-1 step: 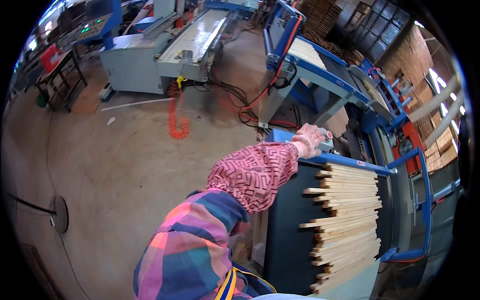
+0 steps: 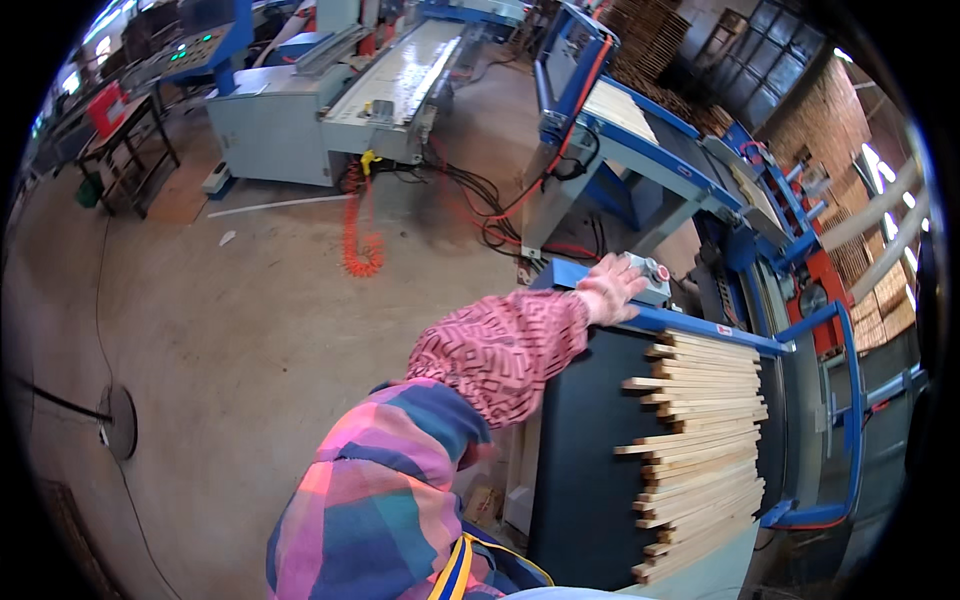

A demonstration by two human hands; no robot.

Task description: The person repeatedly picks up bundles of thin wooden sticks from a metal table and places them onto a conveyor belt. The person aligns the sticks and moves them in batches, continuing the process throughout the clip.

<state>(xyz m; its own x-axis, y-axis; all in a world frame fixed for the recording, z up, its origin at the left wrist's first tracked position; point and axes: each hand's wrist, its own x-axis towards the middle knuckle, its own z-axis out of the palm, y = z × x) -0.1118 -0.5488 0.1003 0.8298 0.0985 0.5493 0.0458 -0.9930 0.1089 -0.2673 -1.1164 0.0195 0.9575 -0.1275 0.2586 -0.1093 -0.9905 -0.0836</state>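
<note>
I see the small grey control box (image 2: 650,288) mounted at the blue rail (image 2: 690,322) along the far edge of the black belt (image 2: 580,450), with a round red button (image 2: 663,272) on its top right side. My left hand (image 2: 608,290) is right at the box's left side, over the rail; its grip is wide, the fingers extended toward the box, but the hand is a little blurred and I cannot tell whether the fingertips press on it. My right hand is out of view, so I cannot tell how its grip stands. Just left of my wrist I make out a blue block (image 2: 560,274) at the belt's far left corner. My arm comes up from below in a pink patterned sleeve cover (image 2: 490,350) over a plaid sleeve (image 2: 375,480). On the belt, nearer its right edge than its left, I have a row of pale wooden strips (image 2: 700,450) lying side by side, running left to right; their left ends are uneven, and two jut out well past their neighbours. Beyond the belt's right edge stands a blue tubular frame (image 2: 852,400). Past the far edge I see another blue-and-grey machine (image 2: 680,165), and farther left a grey cabinet (image 2: 270,140), with an orange coiled hose (image 2: 362,262) hanging down to the floor (image 2: 250,320).
</note>
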